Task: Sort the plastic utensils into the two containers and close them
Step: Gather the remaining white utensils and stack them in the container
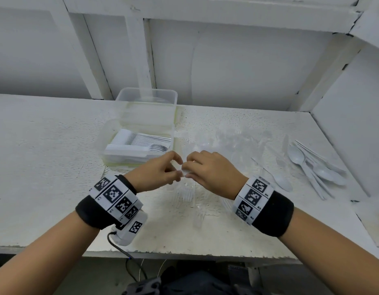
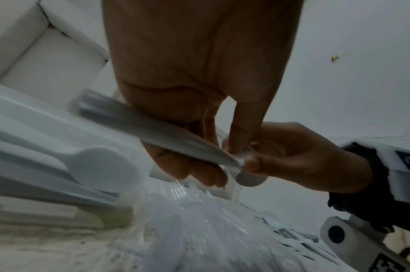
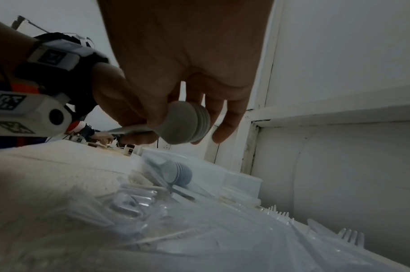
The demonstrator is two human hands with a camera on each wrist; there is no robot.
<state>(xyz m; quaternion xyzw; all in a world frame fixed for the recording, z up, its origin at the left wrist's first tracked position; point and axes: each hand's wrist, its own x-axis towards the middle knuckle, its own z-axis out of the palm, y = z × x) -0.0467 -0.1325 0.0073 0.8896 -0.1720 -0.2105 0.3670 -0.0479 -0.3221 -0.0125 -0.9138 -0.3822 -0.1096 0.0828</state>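
White painted panelling backs a rough, chalky counter (image 1: 46,145) in the head view. On it sits an open clear container (image 1: 139,133) holding stacked white spoons (image 1: 141,143), its lid raised behind. Just in front, the left hand (image 1: 156,173) and right hand (image 1: 214,171) meet over a small nested bundle of spoons (image 1: 185,172), fingers of both curled around it. Loose white spoons (image 1: 312,167) lie well to the right, and between them and the hands is a heap of clear forks and knives (image 1: 231,141), nearly invisible against the counter. A second container cannot be made out for certain.

From the left wrist, the bundle's handles (image 2: 152,128) run across the left palm with the fingers (image 2: 194,171) wrapped under them, while the right hand (image 2: 299,160) pinches the bowl end. The near container is motion-blurred.

From the right wrist, the nested bowls (image 3: 187,122) sit between thumb and curled fingers (image 3: 222,128); the handles are mostly hidden behind the palm. Clear forks (image 3: 350,237) below show only as glints.

I judge these pieces very light, thin and smooth: a stack can fan out or slip sideways, so gripping across the handles near the bowls, with the other hand squaring the ends, should keep it together. Clear cutlery looks brittle at the tines and hard to count.
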